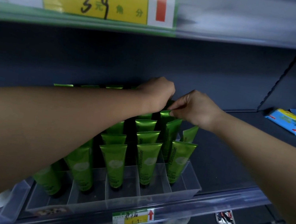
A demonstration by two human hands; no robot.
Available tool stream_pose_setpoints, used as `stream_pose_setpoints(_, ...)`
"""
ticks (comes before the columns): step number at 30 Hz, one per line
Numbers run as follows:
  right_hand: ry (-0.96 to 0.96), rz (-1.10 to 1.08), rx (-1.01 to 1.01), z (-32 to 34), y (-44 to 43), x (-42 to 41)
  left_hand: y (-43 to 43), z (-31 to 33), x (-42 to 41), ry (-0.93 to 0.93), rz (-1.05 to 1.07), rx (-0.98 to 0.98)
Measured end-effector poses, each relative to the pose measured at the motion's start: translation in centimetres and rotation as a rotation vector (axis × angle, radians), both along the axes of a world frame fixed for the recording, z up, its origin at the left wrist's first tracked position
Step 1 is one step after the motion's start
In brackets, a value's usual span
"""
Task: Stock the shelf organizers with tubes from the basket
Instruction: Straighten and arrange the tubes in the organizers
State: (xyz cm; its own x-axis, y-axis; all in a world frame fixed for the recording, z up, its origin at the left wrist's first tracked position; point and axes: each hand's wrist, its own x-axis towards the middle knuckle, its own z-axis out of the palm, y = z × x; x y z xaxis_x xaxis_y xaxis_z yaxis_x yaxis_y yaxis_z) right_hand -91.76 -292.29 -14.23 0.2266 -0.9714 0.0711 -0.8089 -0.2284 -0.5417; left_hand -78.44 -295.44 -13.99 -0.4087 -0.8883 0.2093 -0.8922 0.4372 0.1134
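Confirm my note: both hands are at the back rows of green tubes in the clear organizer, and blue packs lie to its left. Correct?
Wrong side: the head view shows the blue packs lying to the right of the clear organizer, not its left. The left hand and right hand are indeed at the back green tubes.

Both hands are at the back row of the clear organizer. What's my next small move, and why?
Probably press the shiny green plastic tube straight down into its rear slot of the clear plastic divided organizer, then loosen the grip. The right hand pinches its crimped top edge, the tube stands upright, and the left hand curls close beside it.
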Motion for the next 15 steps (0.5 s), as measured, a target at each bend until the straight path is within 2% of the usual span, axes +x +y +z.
stream_pose_setpoints(9, -0.013, -0.034, -0.017, 1.0, 0.3, -0.6, 0.3, 0.9, 0.8, 0.056, -0.01, 0.0)
stream_pose_setpoints(15, -0.019, -0.067, -0.072, 2.4, 1.6, -1.9, 2.1, 2.6, 0.8, 0.177, -0.106, -0.059)
